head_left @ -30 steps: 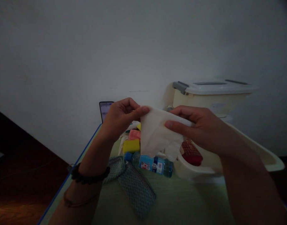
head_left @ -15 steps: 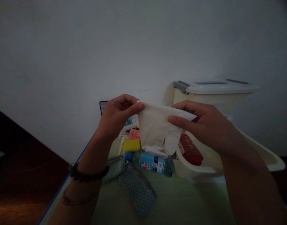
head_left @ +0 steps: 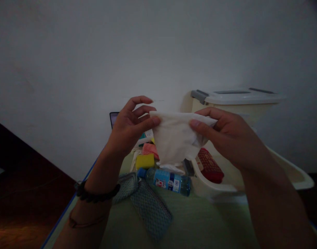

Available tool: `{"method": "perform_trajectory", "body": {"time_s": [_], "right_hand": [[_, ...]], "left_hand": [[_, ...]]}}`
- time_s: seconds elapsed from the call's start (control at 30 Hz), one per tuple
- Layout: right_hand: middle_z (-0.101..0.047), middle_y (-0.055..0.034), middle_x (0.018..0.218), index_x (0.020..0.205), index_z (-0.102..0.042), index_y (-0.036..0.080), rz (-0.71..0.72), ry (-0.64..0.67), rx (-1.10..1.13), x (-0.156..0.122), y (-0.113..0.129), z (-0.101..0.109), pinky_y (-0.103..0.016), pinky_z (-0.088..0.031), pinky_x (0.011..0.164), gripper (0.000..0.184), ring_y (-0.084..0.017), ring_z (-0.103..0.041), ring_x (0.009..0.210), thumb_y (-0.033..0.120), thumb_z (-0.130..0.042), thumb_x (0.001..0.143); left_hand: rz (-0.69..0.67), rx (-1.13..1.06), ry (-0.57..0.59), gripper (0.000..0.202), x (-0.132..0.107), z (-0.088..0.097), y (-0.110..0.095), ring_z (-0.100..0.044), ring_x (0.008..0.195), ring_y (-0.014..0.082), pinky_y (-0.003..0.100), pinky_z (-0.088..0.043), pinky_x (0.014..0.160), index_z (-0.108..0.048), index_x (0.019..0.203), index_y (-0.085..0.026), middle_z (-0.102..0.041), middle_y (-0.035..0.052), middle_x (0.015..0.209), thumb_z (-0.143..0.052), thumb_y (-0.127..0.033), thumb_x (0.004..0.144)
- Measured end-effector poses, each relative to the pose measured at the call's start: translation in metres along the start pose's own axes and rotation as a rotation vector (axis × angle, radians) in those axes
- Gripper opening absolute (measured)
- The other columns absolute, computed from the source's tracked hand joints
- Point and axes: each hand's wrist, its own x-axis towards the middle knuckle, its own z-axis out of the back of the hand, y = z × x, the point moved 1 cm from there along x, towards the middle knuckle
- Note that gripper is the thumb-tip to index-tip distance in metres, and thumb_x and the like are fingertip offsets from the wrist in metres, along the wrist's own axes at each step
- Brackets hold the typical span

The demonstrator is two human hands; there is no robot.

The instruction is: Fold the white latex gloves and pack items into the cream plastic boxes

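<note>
In front of me a piece of thin white cloth (head_left: 174,138) hangs from both hands, its upper edge pulled nearly straight. My left hand (head_left: 132,126) pinches its upper left corner near the thumb, with the other fingers lifted and bent. At the right end, my right hand (head_left: 220,133) grips the cloth between thumb and fingers. Its lower right part is bunched, so I cannot make out its full shape. Just below lies a plastic bottle (head_left: 166,180) with a blue cap, on its side. A yellow sponge (head_left: 145,161) and a pink cloth (head_left: 150,150) lie left of the hanging cloth.
A blue-grey mesh cloth (head_left: 150,211) lies on the green table (head_left: 200,224). At right stands an open cream bin (head_left: 218,191) with a red patterned item (head_left: 211,167) inside. Behind it is a lidded box (head_left: 241,98). A dark-edged screen (head_left: 113,119) is beyond my left hand.
The fingers of my left hand have lifted away from the cloth's corner. The right end of the cloth has risen slightly, and its hanging lobe is now gathered up.
</note>
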Motion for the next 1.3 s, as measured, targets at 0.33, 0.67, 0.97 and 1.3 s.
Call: {"method": "perform_trajectory", "body": {"time_s": [0.33,0.67,0.97,1.3], "right_hand": [[-0.065,0.0013,0.068,0.082,-0.065,0.024,-0.018,0.047,0.004,-0.004,0.007,-0.003,-0.021,-0.048,0.043,0.012,-0.012,-0.059,0.054,0.036,-0.063,0.081],[-0.067,-0.0025,0.073,0.087,-0.064,0.023,0.033,0.053,-0.115,-0.003,0.003,-0.006,-0.027,-0.048,0.047,0.019,-0.017,-0.061,0.06,0.041,-0.059,0.082],[-0.067,-0.0022,0.073,0.092,-0.063,0.023,0.022,0.109,-0.113,-0.005,0.004,-0.01,-0.027,-0.048,0.046,0.02,-0.017,-0.062,0.06,0.04,-0.059,0.082],[-0.068,-0.0012,0.078,0.085,-0.067,0.023,0.131,0.129,-0.269,-0.003,0.004,-0.011,-0.027,-0.047,0.056,0.02,-0.016,-0.061,0.066,0.04,-0.057,0.083]], "left_hand": [[0.165,0.167,0.142,0.013,-0.004,-0.002,-0.002,-0.056,0.058,0.0067,0.015,-0.047,0.053,-0.065,0.074,-0.015,-0.062,-0.0021,0.068,-0.076,-0.015,0.066],[0.401,0.287,0.397,0.011,-0.009,0.005,-0.008,-0.063,0.069,0.0132,0.023,-0.052,0.061,-0.068,0.085,-0.016,-0.069,0.0046,0.081,-0.068,-0.02,0.075],[0.402,0.263,0.485,0.006,-0.013,-0.001,-0.009,-0.054,0.062,0.0082,0.017,-0.044,0.055,-0.054,0.082,-0.018,-0.056,-0.0033,0.07,-0.06,-0.019,0.081],[0.361,0.342,0.528,0.012,-0.013,0.0,-0.011,-0.056,0.067,0.0104,0.019,-0.046,0.056,-0.055,0.082,-0.017,-0.057,-0.0006,0.076,-0.064,-0.014,0.074]]}}
